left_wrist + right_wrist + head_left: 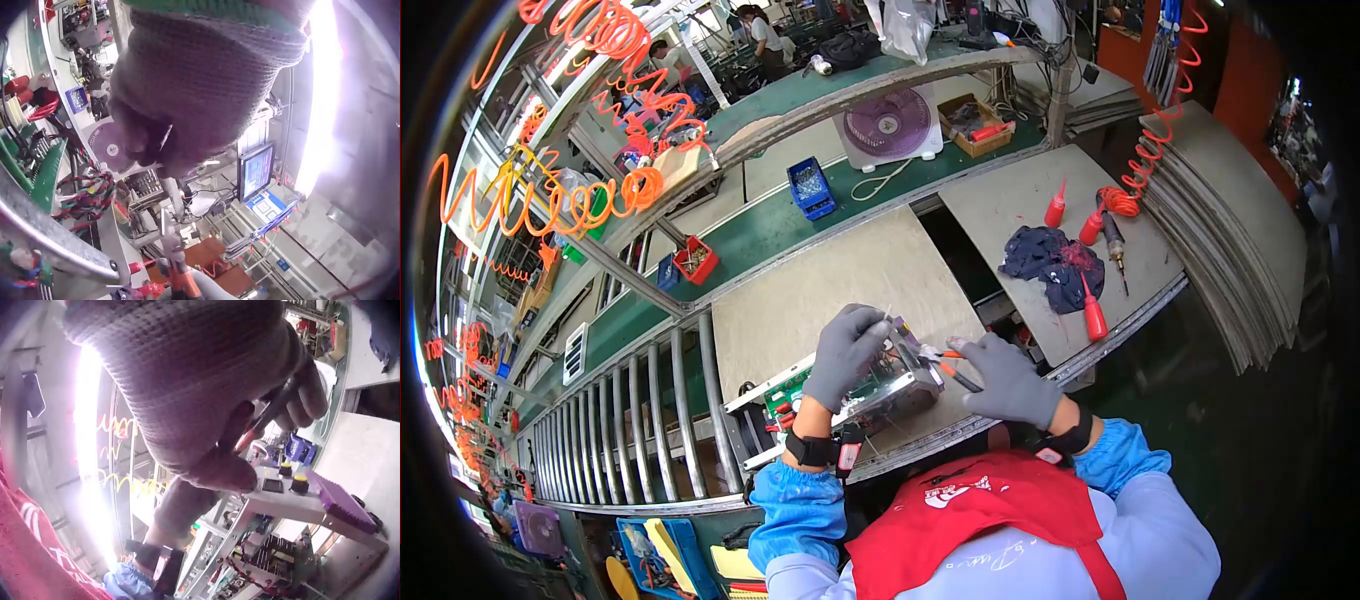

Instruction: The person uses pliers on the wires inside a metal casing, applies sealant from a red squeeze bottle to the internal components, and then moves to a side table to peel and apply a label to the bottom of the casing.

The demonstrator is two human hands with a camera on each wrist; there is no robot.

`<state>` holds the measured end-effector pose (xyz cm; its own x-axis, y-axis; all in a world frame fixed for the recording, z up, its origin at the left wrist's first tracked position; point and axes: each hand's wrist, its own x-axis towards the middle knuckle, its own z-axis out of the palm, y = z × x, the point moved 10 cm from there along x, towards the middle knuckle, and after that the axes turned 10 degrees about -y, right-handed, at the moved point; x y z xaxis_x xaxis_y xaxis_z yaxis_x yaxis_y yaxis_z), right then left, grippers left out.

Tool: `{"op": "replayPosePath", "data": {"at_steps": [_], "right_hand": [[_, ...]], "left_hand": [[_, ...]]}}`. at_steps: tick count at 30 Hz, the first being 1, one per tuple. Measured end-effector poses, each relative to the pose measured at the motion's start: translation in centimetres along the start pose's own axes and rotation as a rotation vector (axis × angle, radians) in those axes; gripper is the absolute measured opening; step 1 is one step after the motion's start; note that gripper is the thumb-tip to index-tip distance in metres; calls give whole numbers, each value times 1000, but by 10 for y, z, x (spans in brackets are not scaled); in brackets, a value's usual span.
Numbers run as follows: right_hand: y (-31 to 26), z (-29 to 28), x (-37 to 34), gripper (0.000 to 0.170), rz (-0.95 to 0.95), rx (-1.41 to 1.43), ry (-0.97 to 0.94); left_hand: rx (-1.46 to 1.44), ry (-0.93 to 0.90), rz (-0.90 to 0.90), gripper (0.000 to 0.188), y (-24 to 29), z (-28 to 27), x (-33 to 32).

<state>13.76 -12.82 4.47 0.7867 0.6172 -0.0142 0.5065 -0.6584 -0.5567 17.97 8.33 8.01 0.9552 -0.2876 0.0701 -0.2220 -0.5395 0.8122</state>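
A metal-framed electronic unit (887,392) lies at the bench's near edge, with a green circuit board (50,178), bundled twisted wires (94,197) and a purple piece (340,500) on its end panel. Over the unit, my gloved left hand (845,352) has its fingers curled in, and a thin pale strip (166,136) shows pinched between thumb and finger. My gloved right hand (1007,380) grips pliers with orange and black handles (961,374), their jaws pointing left toward the unit's end panel. Yellow-topped black buttons (300,483) stand on that panel, just below the right hand.
To the right, a grey board (990,215) carries a dark rag (1040,258), red bottles (1094,318) and a power screwdriver (1113,240). Behind the unit are a blue bin (811,190) and a purple fan (887,122). Metal rollers (655,410) run left; coiled red hose (1145,165) hangs right.
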Motion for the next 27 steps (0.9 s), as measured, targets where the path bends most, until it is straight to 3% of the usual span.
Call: {"op": "replayPosePath", "data": {"at_steps": [5, 14, 22, 26, 27], "right_hand": [[-30, 4, 25, 72, 17, -209, 52], [-39, 6, 41, 69, 62, -231, 17], [-27, 26, 45, 53, 150, -114, -119], [-28, 24, 28, 58, 82, -72, -104], [-31, 24, 19, 60, 27, -71, -92]], "left_hand": [[-132, 116, -84, 24, -17, -17, -14], [-251, 155, -65, 23, -23, -13, -17], [-217, 167, -55, 21, -16, -9, -21], [-433, 429, -49, 14, -20, -32, -62], [-433, 506, -126, 14, -13, -43, -85]]}}
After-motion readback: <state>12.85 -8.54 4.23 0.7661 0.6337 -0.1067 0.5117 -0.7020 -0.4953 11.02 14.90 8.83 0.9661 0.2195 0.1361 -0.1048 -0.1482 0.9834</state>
